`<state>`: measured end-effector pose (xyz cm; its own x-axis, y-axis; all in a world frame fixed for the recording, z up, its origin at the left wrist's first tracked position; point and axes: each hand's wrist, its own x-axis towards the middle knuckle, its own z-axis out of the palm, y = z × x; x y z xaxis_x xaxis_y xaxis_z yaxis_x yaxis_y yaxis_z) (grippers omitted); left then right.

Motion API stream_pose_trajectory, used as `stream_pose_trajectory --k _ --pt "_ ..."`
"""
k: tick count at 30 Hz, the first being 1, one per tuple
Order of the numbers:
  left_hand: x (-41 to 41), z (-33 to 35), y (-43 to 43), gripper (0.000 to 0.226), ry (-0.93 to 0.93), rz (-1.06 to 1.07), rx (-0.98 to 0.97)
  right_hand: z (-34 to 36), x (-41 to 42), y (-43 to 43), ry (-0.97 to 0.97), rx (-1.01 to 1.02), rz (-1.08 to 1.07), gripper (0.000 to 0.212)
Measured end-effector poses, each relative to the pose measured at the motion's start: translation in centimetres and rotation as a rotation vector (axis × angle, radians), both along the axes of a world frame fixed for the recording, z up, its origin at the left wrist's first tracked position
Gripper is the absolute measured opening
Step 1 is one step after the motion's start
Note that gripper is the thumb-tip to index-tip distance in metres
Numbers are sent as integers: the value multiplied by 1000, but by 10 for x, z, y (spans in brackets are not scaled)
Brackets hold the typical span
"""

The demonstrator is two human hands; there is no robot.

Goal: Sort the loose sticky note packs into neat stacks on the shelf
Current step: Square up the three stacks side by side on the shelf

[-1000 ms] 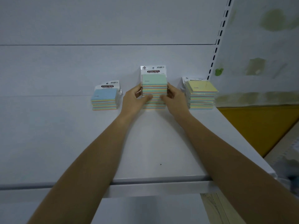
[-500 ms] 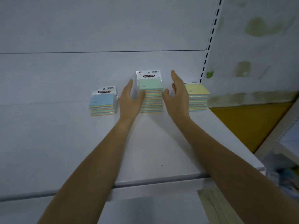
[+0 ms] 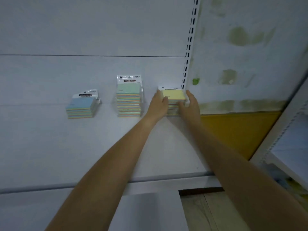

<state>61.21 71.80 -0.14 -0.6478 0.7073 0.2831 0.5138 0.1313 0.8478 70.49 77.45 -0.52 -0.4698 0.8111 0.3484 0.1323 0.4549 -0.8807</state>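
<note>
Three stacks of sticky note packs stand along the back of the white shelf (image 3: pixel 83 147). The left stack (image 3: pixel 81 106) is low with a blue pack on top. Taller, the middle stack (image 3: pixel 128 99) has a green pack on top. At the right end is the yellow-topped stack (image 3: pixel 174 95), partly hidden by my hands. My left hand (image 3: pixel 158 105) presses its left side with the thumb on the top pack. My right hand (image 3: pixel 190 105) cups its right side and front.
A slotted white upright (image 3: pixel 189 47) rises just behind the right stack. Beyond the shelf's right end is a stained wall with a yellow panel (image 3: pixel 233 130). Another white shelf unit (image 3: pixel 283 130) stands at the far right. Wooden floor shows below.
Both hands left the middle green-topped stack, opened, and moved right; they now clasp the yellow-topped stack from both sides. The camera view shifted a little.
</note>
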Motion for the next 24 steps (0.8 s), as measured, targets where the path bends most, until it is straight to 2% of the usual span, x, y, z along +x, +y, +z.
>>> stream_pose_trajectory --k 4,8,11,14,17,19,24 --pt "4 -28 21 47 -96 75 44 -17 -3 10 -4 2 47 52" --pt "1 -31 24 34 -31 114 85 -22 -11 21 -39 -36 65 50" --pt "-2 -32 24 34 -8 128 97 -24 -14 26 15 -83 67 46" --pt "-1 -29 20 46 -53 110 131 -24 -14 29 74 -165 80 46" --pt "1 -29 17 39 -158 33 146 -25 -11 30 58 -191 109 52" --pt "-1 -30 15 49 -130 -16 133 -27 -10 32 27 -192 116 57" --pt "-8 -33 15 49 -114 -45 158 -28 -10 32 8 -143 84 40"
